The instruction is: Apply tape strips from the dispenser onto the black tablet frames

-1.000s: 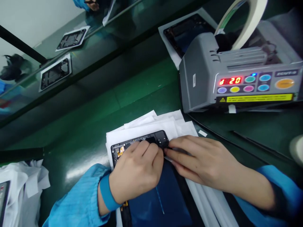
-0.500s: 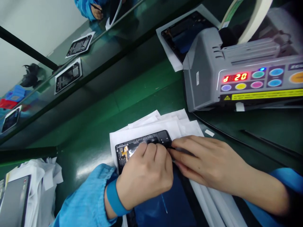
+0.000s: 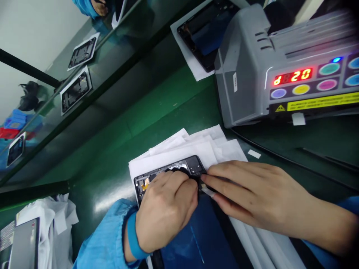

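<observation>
A: Green bench mat (image 3: 174, 112), glossy, running up to a dark raised shelf (image 3: 112, 48) along the far edge. On that shelf: two open device frames on white sheets (image 3: 75, 89), (image 3: 83, 52).

B: At centre, near edge: opened phone chassis (image 3: 193, 164) lying flat on a stack of white paper sheets (image 3: 213, 144), blue battery panel (image 3: 202, 239) facing up.

A: Left hand (image 3: 165, 209): curled, palm down, fingertips pressed on the upper end of the chassis; knuckles bent, nothing visibly enclosed. Blue cuff and wristband at the wrist.

B: Right hand (image 3: 252, 198): fingers extended and drawn together, tips pinching a slim dark tool (image 3: 209, 190) at the right edge of the chassis, just beside the left fingertips. Tool mostly hidden under the fingers; exact type not discernible.

A: Upper right: grey tape dispenser (image 3: 246, 74), red display reading 20, coloured round buttons, yellow warning strip. Cut piece of tape (image 3: 298, 118) hanging at its slot. Behind: another open chassis on a white sheet (image 3: 202, 33).

B: Lower left: crumpled white wrapping (image 3: 56, 216) around a grey device (image 3: 25, 243). Top left: another person's blue sleeve (image 3: 84, 5).
</observation>
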Demonstrator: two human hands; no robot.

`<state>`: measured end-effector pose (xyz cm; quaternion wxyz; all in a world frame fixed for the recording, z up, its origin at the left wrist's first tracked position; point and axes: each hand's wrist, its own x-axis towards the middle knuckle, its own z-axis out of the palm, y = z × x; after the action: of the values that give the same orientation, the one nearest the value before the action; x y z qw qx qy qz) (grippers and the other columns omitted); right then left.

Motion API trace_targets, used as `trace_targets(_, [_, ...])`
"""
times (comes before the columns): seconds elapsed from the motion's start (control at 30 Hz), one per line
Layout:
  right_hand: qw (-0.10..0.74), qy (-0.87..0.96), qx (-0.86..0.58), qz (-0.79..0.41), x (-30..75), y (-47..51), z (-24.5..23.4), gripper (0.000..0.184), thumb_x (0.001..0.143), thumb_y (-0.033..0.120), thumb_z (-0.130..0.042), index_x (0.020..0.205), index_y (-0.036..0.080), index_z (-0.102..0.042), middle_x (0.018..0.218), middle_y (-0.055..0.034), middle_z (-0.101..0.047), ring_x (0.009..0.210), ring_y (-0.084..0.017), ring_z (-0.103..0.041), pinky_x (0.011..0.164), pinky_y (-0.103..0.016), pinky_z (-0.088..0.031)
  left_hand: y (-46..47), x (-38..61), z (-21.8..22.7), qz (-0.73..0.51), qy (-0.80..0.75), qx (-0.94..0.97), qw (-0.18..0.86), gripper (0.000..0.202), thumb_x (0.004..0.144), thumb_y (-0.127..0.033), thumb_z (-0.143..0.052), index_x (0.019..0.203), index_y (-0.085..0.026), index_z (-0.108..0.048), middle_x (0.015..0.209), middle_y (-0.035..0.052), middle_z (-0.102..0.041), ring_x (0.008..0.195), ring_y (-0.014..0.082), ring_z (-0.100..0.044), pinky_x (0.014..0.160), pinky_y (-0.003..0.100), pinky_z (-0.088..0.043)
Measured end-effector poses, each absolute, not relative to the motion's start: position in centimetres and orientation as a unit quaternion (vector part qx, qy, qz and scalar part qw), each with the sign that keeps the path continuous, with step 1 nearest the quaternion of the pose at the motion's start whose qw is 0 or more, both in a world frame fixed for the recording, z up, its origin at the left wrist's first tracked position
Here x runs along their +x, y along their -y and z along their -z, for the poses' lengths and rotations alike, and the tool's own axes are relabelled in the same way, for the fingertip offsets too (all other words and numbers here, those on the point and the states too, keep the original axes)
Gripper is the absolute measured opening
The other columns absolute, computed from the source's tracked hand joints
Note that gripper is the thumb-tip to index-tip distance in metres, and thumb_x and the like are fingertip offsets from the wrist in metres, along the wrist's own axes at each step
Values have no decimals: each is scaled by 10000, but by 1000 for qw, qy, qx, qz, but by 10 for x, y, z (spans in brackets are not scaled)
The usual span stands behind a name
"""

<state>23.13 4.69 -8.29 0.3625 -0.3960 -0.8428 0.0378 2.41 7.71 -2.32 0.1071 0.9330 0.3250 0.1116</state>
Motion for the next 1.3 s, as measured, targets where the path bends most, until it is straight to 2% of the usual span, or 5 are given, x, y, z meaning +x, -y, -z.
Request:
trace_targets(0.2, [361, 840, -401, -52, 231, -49, 80, 211, 984, 161, -475, 1045, 134, -675, 950, -62, -703, 826, -154, -650, 739, -291, -549, -76, 26, 27, -126, -314, 924, 177, 162, 998, -150, -514, 934, -134, -662, 876, 56, -675, 750, 159, -628, 708, 296, -535])
trace_targets(0.53, [309, 861, -399, -70, 231, -46, 80, 252, 981, 201, -465, 1096, 137, -680, 993, -69, -675, 875, -183, -617, 743, -335, -528, -78, 25, 30, -148, -326, 916, 183, 125, 961, -116, -544, 915, -129, -660, 857, 57, -671, 733, 160, -619, 688, 299, -517])
trace_targets(1.03, [334, 842, -393, -157, 233, -46, 86, 217, 980, 205, -514, 1157, 171, -635, 1047, -66, -621, 932, -189, -560, 815, -338, -458, -76, 14, 36, -147, -341, 912, 174, 175, 987, -163, -521, 883, -152, -662, 832, 44, -671, 736, 150, -611, 680, 297, -508])
trace_targets(1.17, [292, 867, -391, -97, 229, -42, 84, 227, 993, 218, -484, 1141, 161, -647, 997, -64, -631, 888, -201, -557, 771, -356, -442, -76, 13, 36, -137, -335, 919, 159, 203, 990, -151, -518, 867, -136, -679, 841, 56, -677, 747, 163, -617, 696, 306, -520])
trace_targets(1.3, [257, 887, -383, -21, 226, -36, 83, 278, 999, 200, -433, 1110, 116, -673, 972, -81, -660, 907, -225, -570, 818, -385, -430, -73, 14, 30, -111, -290, 948, 68, 254, 982, -100, -474, 880, -94, -707, 824, 79, -691, 684, 193, -605, 640, 336, -519])
